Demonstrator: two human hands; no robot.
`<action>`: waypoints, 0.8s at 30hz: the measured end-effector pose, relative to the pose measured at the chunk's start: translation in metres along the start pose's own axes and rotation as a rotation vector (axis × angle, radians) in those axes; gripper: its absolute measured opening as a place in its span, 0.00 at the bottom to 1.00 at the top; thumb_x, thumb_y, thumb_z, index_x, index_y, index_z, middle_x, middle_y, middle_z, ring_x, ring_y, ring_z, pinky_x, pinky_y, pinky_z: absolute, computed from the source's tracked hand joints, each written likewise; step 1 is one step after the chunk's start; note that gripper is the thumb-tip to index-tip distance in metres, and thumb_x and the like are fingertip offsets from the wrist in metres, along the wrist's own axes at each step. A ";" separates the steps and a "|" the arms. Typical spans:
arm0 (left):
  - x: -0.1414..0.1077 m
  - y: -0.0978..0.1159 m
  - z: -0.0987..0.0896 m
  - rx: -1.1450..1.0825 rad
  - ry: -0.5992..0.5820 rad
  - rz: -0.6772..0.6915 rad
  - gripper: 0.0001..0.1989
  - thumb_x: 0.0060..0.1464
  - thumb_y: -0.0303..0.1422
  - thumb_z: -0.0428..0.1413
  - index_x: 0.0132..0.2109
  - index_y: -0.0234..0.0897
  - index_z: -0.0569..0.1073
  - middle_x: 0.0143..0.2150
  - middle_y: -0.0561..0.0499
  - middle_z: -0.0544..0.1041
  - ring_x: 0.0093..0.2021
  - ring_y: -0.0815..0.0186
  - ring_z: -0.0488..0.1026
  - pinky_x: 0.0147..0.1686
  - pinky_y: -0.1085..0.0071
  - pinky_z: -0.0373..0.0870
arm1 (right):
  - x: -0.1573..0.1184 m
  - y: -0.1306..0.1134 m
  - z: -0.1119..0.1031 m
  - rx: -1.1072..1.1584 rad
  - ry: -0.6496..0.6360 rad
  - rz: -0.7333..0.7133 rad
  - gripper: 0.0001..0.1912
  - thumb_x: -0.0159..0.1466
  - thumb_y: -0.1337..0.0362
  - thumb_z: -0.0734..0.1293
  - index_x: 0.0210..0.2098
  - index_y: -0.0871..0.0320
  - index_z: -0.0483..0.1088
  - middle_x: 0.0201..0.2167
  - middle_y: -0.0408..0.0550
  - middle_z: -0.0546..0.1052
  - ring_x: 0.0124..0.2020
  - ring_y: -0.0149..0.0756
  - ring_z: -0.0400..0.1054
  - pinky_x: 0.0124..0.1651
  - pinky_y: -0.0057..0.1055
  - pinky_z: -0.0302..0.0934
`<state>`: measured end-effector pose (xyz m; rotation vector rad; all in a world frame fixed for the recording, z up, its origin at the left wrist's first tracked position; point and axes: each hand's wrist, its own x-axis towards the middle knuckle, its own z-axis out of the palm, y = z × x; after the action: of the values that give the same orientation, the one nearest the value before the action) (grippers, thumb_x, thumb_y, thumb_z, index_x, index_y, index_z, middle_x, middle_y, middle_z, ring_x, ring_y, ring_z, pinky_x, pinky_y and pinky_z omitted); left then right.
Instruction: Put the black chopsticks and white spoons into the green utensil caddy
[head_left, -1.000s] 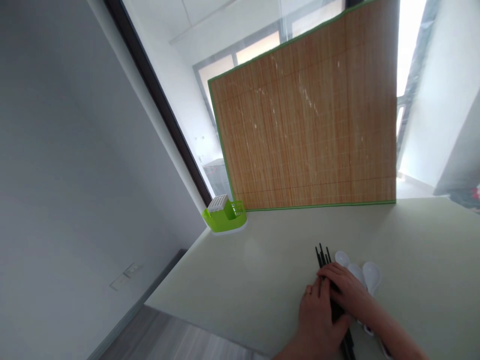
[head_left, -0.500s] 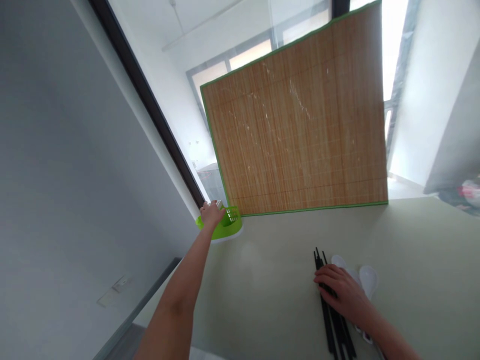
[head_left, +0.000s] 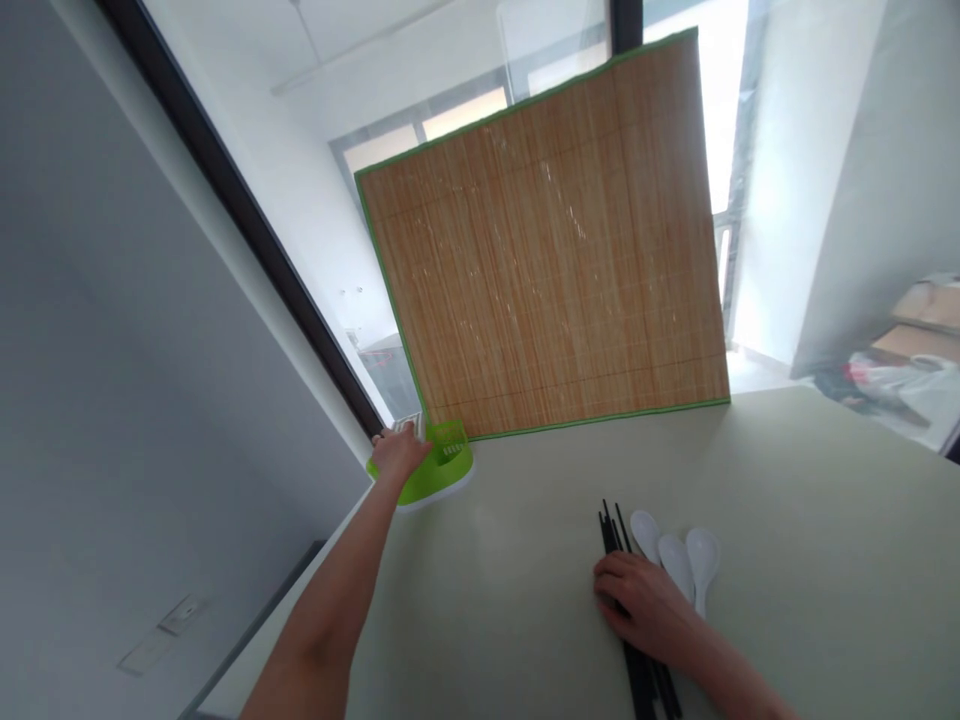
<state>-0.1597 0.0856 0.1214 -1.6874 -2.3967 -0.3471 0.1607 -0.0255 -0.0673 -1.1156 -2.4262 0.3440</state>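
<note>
At the far left of the table, my left hand (head_left: pixel 401 452) is closed over the back of a bright green cutlery holder (head_left: pixel 439 482) with a white base. Its fingertips are partly hidden, beside a pale slatted part of the holder. Several black chopsticks (head_left: pixel 639 668) lie in a loose bundle nearer me, thin tips pointing away. Across their middle, my right hand (head_left: pixel 637 597) is closed with curled fingers around some of them. Three white spoons (head_left: pixel 703 556) lie just right of the chopsticks, bowls away from me, their handles partly behind my right hand and forearm.
A bamboo mat (head_left: pixel 547 260) with green edging stands upright against the glass behind the pale table (head_left: pixel 517 560). A grey wall (head_left: pixel 150 350) borders the left side. Cardboard boxes (head_left: pixel 926 320) and bags are on the floor beyond the table at right.
The view has shifted right. The green holder has come slightly nearer with my left hand on it. The fingers of my right hand are drawn in more around the chopsticks, and the spoons show more fully.
</note>
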 end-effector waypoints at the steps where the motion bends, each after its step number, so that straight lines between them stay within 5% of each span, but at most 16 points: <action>1: 0.001 0.004 0.004 0.006 0.005 -0.002 0.19 0.57 0.39 0.53 0.53 0.34 0.66 0.51 0.44 0.68 0.47 0.58 0.68 0.44 0.58 0.68 | 0.001 -0.001 0.000 -0.014 0.001 -0.005 0.07 0.57 0.70 0.61 0.31 0.57 0.70 0.35 0.46 0.72 0.40 0.35 0.64 0.45 0.31 0.56; 6: 0.000 0.041 0.024 0.072 0.145 0.070 0.24 0.52 0.46 0.51 0.53 0.39 0.68 0.48 0.39 0.69 0.49 0.47 0.65 0.41 0.56 0.66 | 0.001 -0.002 0.000 -0.041 0.014 -0.026 0.06 0.57 0.70 0.61 0.30 0.57 0.69 0.35 0.46 0.71 0.40 0.35 0.63 0.44 0.31 0.55; 14: -0.026 0.144 0.036 -0.090 0.290 0.294 0.25 0.54 0.47 0.46 0.56 0.42 0.66 0.48 0.39 0.65 0.48 0.48 0.64 0.39 0.59 0.66 | 0.000 0.000 0.002 -0.031 0.032 -0.028 0.06 0.57 0.70 0.62 0.31 0.57 0.70 0.34 0.45 0.70 0.39 0.35 0.62 0.44 0.32 0.54; 19: -0.047 0.196 0.044 -0.140 0.302 0.394 0.25 0.55 0.46 0.47 0.55 0.39 0.65 0.49 0.39 0.64 0.50 0.47 0.61 0.40 0.60 0.67 | 0.001 0.000 0.005 -0.048 0.027 -0.015 0.05 0.56 0.70 0.63 0.31 0.56 0.70 0.33 0.45 0.70 0.38 0.35 0.62 0.43 0.31 0.53; 24: -0.075 0.223 0.053 -0.153 0.282 0.472 0.25 0.54 0.45 0.49 0.56 0.38 0.65 0.49 0.38 0.63 0.51 0.47 0.59 0.38 0.61 0.69 | 0.001 -0.002 0.004 -0.046 0.025 -0.011 0.05 0.56 0.70 0.62 0.30 0.56 0.70 0.31 0.44 0.71 0.37 0.35 0.63 0.40 0.30 0.53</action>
<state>0.0740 0.1067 0.0676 -2.0400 -1.7477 -0.6481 0.1571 -0.0258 -0.0693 -1.1191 -2.4290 0.2705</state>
